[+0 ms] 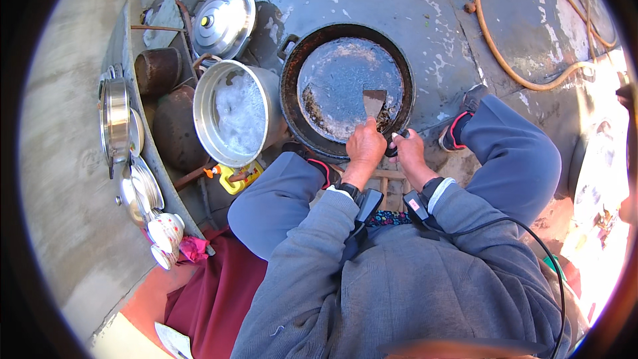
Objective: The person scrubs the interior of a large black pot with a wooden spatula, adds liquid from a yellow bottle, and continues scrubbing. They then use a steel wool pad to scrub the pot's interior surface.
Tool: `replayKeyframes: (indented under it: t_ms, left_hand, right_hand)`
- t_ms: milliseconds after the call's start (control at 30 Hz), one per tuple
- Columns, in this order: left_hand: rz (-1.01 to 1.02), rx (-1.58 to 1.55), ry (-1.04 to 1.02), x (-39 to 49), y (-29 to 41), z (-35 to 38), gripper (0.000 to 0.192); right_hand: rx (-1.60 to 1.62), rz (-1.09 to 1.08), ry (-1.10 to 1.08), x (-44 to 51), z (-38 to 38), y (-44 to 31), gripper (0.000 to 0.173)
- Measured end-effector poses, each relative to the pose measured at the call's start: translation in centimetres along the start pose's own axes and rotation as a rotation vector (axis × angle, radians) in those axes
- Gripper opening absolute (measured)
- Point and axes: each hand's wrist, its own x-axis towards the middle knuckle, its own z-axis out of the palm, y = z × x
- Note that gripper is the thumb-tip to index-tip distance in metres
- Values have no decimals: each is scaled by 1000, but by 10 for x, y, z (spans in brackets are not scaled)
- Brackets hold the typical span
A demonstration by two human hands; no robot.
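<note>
A large round black pan (349, 75) with a loop handle on either side stands on the ground before me. Its round middle is bluish grey, with dark, crusted patches towards the near and left edges. My left hand (365, 143) grips a flat-bladed scraper (374, 102), whose blade rests against the near right part of the pan's middle. The scraper's grip is hidden in my fist. Closed around the pan's near handle (398, 142) is my right hand (410, 153), thumb on top.
Left of the pan, a tilted aluminium pot (239, 109) holds foamy water. Behind it lies a metal lid (224, 20). A yellow bottle (241, 178) stands by my left knee. Bowls (166, 232) and a steel pan (115, 119) line a ledge. A hose (491, 40) curls at the far right.
</note>
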Motion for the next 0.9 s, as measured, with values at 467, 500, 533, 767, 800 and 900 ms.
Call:
replayKeyframes:
  t_ms: [467, 500, 533, 767, 800, 900]
  left_hand:
    - [-200, -12, -63, 12, -4, -36, 25]
    - [-168, -7, -45, 6, -9, -29, 25]
    - [-152, -5, -16, 5, -14, -25, 25]
    - [-136, -26, 53, 1, -17, -22, 23]
    - [-163, -16, 23, -1, -16, -21, 23]
    - [-166, -27, 15, -7, -20, -12, 24]
  right_hand:
    - [35, 54, -2, 9, 0, 9, 19]
    - [36, 23, -12, 8, 0, 9, 23]
    - [41, 23, -21, 9, 0, 8, 27]
    - [39, 21, -66, 4, 0, 4, 17]
    - [15, 29, -72, 4, 0, 3, 17]
    - [21, -9, -66, 5, 0, 3, 17]
